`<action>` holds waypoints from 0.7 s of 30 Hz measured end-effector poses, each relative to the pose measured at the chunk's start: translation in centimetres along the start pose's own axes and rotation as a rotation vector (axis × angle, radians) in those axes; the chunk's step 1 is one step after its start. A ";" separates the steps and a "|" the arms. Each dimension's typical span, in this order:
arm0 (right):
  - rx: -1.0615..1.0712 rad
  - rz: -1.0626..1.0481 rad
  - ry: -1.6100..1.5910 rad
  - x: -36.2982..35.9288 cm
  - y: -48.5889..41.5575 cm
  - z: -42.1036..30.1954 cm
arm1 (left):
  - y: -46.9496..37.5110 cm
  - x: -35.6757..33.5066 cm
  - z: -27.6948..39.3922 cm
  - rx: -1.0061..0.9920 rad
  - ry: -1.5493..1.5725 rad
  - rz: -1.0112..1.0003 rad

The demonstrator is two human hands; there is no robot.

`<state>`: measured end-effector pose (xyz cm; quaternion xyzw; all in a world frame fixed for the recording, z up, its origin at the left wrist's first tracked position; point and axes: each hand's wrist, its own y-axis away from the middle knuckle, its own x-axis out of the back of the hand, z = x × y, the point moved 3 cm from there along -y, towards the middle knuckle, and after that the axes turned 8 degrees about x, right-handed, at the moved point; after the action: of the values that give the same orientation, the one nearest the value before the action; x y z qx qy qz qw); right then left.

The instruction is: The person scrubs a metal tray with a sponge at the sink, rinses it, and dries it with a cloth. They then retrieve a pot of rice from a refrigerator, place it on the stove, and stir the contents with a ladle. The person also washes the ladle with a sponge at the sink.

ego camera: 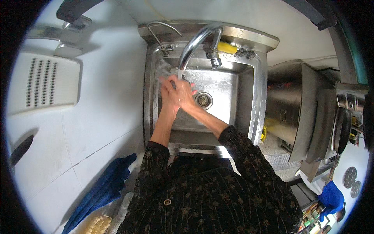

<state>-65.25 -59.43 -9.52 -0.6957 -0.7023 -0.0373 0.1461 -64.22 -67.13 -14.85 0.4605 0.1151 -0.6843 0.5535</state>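
Water runs from the curved chrome faucet [195,42] onto my hands over the left part of the stainless-steel sink [216,121]. My left hand [167,95] lies partly beneath my right hand [183,93], and the two are touching. A small dark patch shows between them near the stream; I cannot tell whether it is an object. Their overlap hides the palms and most fingers. The sink's drain [203,100] is just right of my hands. The faucet's lever [216,62] stands right of the spout.
Behind the basin, a thin metal tap [166,50] stands at the left corner; a yellow object [227,47] and a metal scouring pad [245,54] lie at the right. A blue cloth [102,193] hangs at lower left. Metal equipment [283,108] stands to the right.
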 end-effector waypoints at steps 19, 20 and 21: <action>-0.405 -0.087 0.039 2.4 -5.0 7.8 | 4.9 1.6 -0.6 0.180 -0.076 0.633; -0.547 -0.024 -0.114 2.4 -4.5 8.0 | 5.3 2.0 -0.6 0.194 -0.118 0.743; -0.436 -0.122 -0.070 2.1 -4.2 7.3 | 5.5 2.3 -0.8 0.210 -0.163 0.852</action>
<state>-70.52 -55.70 -15.29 -0.6678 -0.7232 -0.1727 -0.0347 -58.95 -70.12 -15.12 0.4651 -0.1989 -0.4371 0.7437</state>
